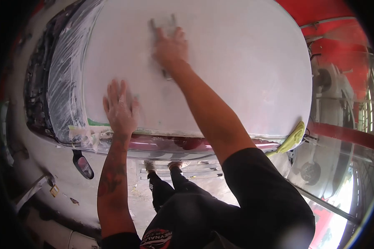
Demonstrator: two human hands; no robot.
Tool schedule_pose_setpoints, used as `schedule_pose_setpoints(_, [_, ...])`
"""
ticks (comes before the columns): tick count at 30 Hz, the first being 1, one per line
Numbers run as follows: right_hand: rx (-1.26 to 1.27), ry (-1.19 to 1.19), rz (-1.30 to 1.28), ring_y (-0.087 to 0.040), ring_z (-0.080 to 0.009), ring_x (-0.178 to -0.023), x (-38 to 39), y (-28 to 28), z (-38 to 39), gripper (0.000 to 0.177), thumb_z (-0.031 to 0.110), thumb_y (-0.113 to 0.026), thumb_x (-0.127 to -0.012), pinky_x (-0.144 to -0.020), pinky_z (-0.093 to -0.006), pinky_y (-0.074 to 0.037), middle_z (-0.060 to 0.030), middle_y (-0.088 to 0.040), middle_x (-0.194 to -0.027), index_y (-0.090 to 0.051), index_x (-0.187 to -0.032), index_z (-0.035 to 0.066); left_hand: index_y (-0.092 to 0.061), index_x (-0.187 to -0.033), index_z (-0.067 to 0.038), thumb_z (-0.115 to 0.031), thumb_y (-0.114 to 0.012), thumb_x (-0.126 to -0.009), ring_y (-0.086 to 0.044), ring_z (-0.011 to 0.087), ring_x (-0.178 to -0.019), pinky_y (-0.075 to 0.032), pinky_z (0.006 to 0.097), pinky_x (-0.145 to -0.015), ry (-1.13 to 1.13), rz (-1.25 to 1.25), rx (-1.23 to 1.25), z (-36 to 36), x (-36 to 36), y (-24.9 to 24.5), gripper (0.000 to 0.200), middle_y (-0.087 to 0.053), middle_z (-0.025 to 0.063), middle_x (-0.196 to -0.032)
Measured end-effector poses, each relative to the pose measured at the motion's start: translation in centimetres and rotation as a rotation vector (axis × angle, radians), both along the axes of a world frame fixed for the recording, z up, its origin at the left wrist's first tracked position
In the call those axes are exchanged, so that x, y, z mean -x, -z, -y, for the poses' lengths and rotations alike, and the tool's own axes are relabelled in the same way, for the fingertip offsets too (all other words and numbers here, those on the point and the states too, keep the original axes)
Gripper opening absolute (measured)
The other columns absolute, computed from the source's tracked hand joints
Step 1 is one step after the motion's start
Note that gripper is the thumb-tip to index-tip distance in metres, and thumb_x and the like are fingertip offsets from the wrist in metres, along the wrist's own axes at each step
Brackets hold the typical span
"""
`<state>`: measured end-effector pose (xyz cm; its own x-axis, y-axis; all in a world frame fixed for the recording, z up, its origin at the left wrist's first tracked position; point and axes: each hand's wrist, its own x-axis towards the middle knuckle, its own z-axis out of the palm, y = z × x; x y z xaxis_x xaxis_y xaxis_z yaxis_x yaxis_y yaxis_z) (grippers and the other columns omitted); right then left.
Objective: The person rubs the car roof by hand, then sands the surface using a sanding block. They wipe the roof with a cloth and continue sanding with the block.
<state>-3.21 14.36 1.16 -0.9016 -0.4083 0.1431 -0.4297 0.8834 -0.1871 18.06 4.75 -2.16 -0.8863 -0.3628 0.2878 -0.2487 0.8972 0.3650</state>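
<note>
A broad car roof (237, 74), pale and dusty, spreads out in front of me. My left hand (121, 108) rests flat on its near left part, fingers spread and whitened with dust, holding nothing. Farther forward, my right hand (170, 47) is smeared by motion and presses on what looks like a sanding block (153, 25). Dark ends of that block show beyond the fingertips and behind the palm; the hand covers the rest. Clear plastic sheeting (68, 79) covers the glass at the left, with masking tape (89, 129) along the near left corner.
A yellow-green cloth (293, 137) hangs over the roof's near right corner. Below the left side juts a side mirror (84, 167). My feet stand on a slatted metal step (199, 169). Another vehicle (324, 149) is parked at the right, near a red wall (320, 10).
</note>
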Motion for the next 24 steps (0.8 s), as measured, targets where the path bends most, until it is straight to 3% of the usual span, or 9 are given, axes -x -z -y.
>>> schedule_pose_setpoints(3, [0.063,-0.146,0.054,-0.048,-0.0453,-0.117,-0.5,-0.9,0.2,0.049,0.036,-0.052,-0.09,-0.099,-0.0519,-0.041,-0.0306,-0.042,-0.128,-0.043,-0.137,0.026,-0.039,-0.144,-0.013,-0.028,-0.056,-0.089,-0.029,0.0373,-0.139,-0.021,0.0557,-0.111,0.015,-0.021,0.005,0.2,-0.1,0.2,0.06,-0.031,0.0153,-0.152])
schedule_pose_setpoints(7, [-0.031,0.262,-0.073,-0.052,-0.0421,-0.111,2.5,-0.5,-15.7,0.056,0.041,-0.05,-0.09,-0.087,-0.0512,-0.049,-0.0254,-0.043,-0.124,-0.034,-0.144,0.036,-0.039,-0.144,-0.012,-0.029,-0.056,-0.09,-0.029,0.0374,-0.139,-0.021,0.0558,-0.111,0.037,-0.045,-0.009,0.2,0.1,-0.1,0.06,-0.031,0.0166,-0.152])
schedule_pose_setpoints(8, [-0.032,0.444,0.105,-0.052,-0.0413,-0.112,2.9,-2.6,-20.1,0.059,0.043,-0.049,-0.09,-0.088,-0.0512,-0.048,-0.0256,-0.041,-0.126,-0.03,-0.146,0.038,-0.039,-0.144,-0.011,-0.029,-0.056,-0.09,-0.029,0.0374,-0.139,-0.021,0.0558,-0.111,0.026,-0.031,-0.001,0.1,0.1,0.1,0.06,-0.031,0.0174,-0.151])
schedule_pose_setpoints(10, [-0.074,0.728,0.15,-0.052,-0.0407,-0.112,3.6,-3.6,-28.0,0.061,0.042,-0.043,-0.09,-0.092,-0.0508,-0.046,-0.0277,-0.038,-0.127,-0.025,-0.148,0.038,-0.039,-0.144,-0.01,-0.029,-0.056,-0.089,-0.029,0.0374,-0.139,-0.021,0.0558,-0.111,0.015,-0.023,-0.001,0.1,0.1,-0.1,0.061,-0.031,0.0182,-0.151])
schedule_pose_setpoints(13, [-0.031,0.843,0.122,-0.052,-0.0427,-0.112,3.9,-3.8,-26.9,0.062,0.04,-0.042,-0.09,-0.093,-0.0512,-0.045,-0.0291,-0.039,-0.127,-0.024,-0.149,0.036,-0.037,-0.145,-0.01,-0.03,-0.054,-0.093,-0.029,0.0377,-0.139,-0.02,0.0535,-0.112,0.005,0.025,0.01,0.0,0.0,-0.4,0.058,-0.032,0.0187,-0.151])
schedule_pose_setpoints(16, [-0.003,0.431,0.083,-0.05,-0.0439,-0.115,2.8,-2.3,-15.3,0.058,0.035,-0.048,-0.091,-0.099,-0.0523,-0.041,-0.0342,-0.038,-0.133,-0.033,-0.147,0.032,-0.038,-0.145,-0.011,-0.03,-0.054,-0.093,-0.029,0.0379,-0.139,-0.02,0.0534,-0.112,0.011,0.011,0.018,0.1,0.0,-0.3,0.058,-0.032,0.0184,-0.151])
schedule_pose_setpoints(17, [-0.043,0.266,-0.147,-0.049,-0.0435,-0.117,2.2,0.7,-10.2,0.057,0.031,-0.047,-0.091,-0.099,-0.0522,-0.04,-0.0333,-0.044,-0.129,-0.034,-0.146,0.032,-0.038,-0.145,-0.012,-0.031,-0.053,-0.093,-0.029,0.0376,-0.139,-0.02,0.0535,-0.112,0.006,0.007,0.005,0.0,0.0,-0.2,0.058,-0.032,0.0182,-0.151])
schedule_pose_setpoints(20, [0.09,-0.138,0.025,-0.047,-0.0428,-0.117,-1.4,-0.3,1.6,0.051,0.024,-0.047,-0.09,-0.096,-0.0487,-0.041,-0.0299,-0.046,-0.126,-0.044,-0.141,0.025,-0.038,-0.145,-0.013,-0.033,-0.052,-0.094,-0.03,0.037,-0.139,-0.02,0.0537,-0.112,0.022,0.003,0.006,0.0,-0.1,-0.1,0.057,-0.032,0.0179,-0.151])
schedule_pose_setpoints(24, [0.085,-0.008,0.01,-0.047,-0.0417,-0.117,-0.3,-1.1,-5.4,0.05,0.032,-0.051,-0.089,-0.091,-0.0497,-0.045,-0.0282,-0.045,-0.125,-0.046,-0.138,0.025,-0.038,-0.145,-0.013,-0.035,-0.049,-0.095,-0.029,0.0361,-0.14,-0.019,0.0543,-0.112,0.03,-0.001,0.015,0.1,-0.1,-0.2,0.056,-0.031,0.0171,-0.151])
